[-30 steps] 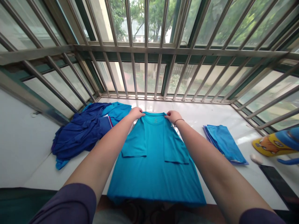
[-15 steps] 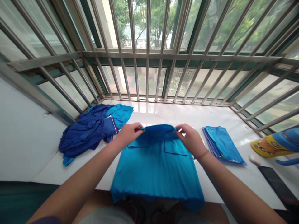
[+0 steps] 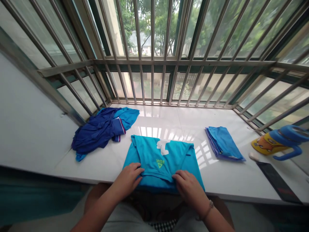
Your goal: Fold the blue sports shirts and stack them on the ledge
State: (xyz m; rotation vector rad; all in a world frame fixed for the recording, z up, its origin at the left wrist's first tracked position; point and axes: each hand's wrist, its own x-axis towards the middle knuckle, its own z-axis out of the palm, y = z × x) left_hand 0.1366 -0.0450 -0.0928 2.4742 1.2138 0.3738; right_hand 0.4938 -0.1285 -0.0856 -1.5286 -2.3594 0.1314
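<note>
Chgd since 1 sec ago: shirt (image 3: 148, 154) was laid out long, w/ both hands up at its far end. Now its top is folded back twd the person, so the neck is on the near side & a green mark + white patch show. Shirt lies on the white ledge (image 3: 200, 124).

L hand (image 3: 129, 180) & R hand (image 3: 189, 185) are at the shirt's neck, 1 each side, fingers bent; can't tell if they pinch it.

Count: 1 shirt, 2 hands, 1 clothes pile (image 3: 96, 133) left of shirt, 1 folded bundle (image 3: 225, 143) right of shirt. Further right of shirt: 1 mug (image 3: 267, 141), 1 dark flat thing (image 3: 277, 182), 1 small pale thing (image 3: 254, 157).

Can't count clothes in the pile b/c they're bunched. Shirt's sleeves are hard to see. Arms are cut off at the bottom.
</note>
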